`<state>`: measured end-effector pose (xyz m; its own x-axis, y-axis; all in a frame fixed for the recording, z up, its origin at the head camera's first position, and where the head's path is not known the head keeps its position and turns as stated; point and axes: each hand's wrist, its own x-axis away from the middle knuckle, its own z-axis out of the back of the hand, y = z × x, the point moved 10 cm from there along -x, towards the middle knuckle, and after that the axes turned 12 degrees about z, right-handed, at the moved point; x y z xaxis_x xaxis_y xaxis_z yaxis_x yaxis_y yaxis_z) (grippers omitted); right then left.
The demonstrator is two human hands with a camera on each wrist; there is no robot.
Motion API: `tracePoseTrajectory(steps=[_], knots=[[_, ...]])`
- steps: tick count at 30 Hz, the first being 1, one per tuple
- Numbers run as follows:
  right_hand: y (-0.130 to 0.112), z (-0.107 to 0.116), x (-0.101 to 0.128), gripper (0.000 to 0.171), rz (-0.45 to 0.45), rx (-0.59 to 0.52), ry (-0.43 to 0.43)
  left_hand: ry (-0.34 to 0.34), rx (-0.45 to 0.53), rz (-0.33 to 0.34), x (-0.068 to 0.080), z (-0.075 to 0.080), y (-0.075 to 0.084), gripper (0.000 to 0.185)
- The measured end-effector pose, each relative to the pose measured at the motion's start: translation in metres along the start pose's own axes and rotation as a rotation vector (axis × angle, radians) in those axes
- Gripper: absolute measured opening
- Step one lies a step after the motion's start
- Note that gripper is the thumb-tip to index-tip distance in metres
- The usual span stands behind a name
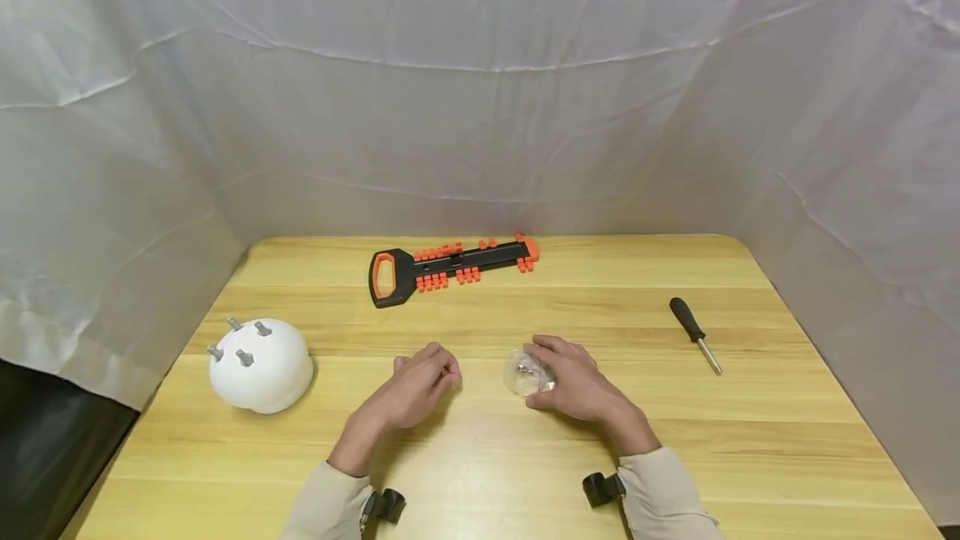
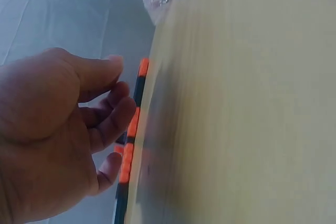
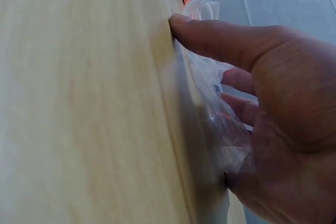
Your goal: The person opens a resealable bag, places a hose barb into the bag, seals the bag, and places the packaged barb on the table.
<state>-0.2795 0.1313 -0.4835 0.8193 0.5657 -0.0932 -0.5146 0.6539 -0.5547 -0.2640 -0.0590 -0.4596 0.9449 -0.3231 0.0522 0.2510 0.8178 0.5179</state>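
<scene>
My right hand (image 1: 573,377) is over a small clear plastic bag (image 1: 519,375), its thumb and fingers curled around the bag on the wooden table. Small shiny metal pieces show inside the bag. From the right wrist, the crinkled clear bag (image 3: 218,111) lies between the thumb and the other fingers. To the left of the bag, my left hand (image 1: 412,386) hovers low over the table with nothing in it. Its fingers (image 2: 113,121) hang loosely curled in the left wrist view, the thumb close to the forefinger.
At the left stands a white rounded object (image 1: 262,373) with several grey pegs on top. A black bar with orange teeth and a loop handle (image 1: 450,265) lies at the back. A black-handled screwdriver (image 1: 695,334) lies at the right. Pale cloth walls (image 1: 480,107) enclose the table (image 1: 480,473).
</scene>
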Motion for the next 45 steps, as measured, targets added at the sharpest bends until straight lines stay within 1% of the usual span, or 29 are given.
tracePoseTrajectory(steps=[4,8,15,22,27,30,36,41,45], knots=[[0.0,0.0,0.0,0.075,-0.001,0.004,0.0,-0.015,0.04,-0.01,-0.008,-0.005,0.008,0.012],[0.001,0.0,0.0,0.075,-0.01,0.001,-0.007,-0.033,0.06,-0.015,-0.016,-0.01,0.018,0.012],[0.002,-0.001,0.0,0.075,-0.004,0.005,-0.001,-0.05,0.043,-0.052,-0.028,-0.02,0.035,0.014],[0.004,-0.003,0.0,0.076,-0.009,0.004,-0.005,-0.065,0.036,-0.055,-0.035,-0.03,0.047,0.014],[0.002,0.0,0.0,0.076,0.001,-0.002,0.003,-0.084,0.036,-0.063,-0.039,-0.035,0.056,0.013],[0.002,0.0,0.001,0.076,0.0,-0.004,0.005,-0.082,0.029,-0.071,-0.041,-0.037,0.061,0.013],[0.0,-0.002,0.003,0.078,-0.001,-0.009,-0.005,-0.083,0.004,-0.071,-0.043,-0.045,0.065,0.013],[-0.001,-0.001,0.003,0.077,-0.002,-0.007,-0.002,-0.068,-0.015,-0.054,-0.047,-0.048,0.065,0.012],[-0.002,0.002,0.002,0.077,0.0,-0.009,0.0,-0.072,-0.003,-0.028,-0.05,-0.048,0.063,0.011]])
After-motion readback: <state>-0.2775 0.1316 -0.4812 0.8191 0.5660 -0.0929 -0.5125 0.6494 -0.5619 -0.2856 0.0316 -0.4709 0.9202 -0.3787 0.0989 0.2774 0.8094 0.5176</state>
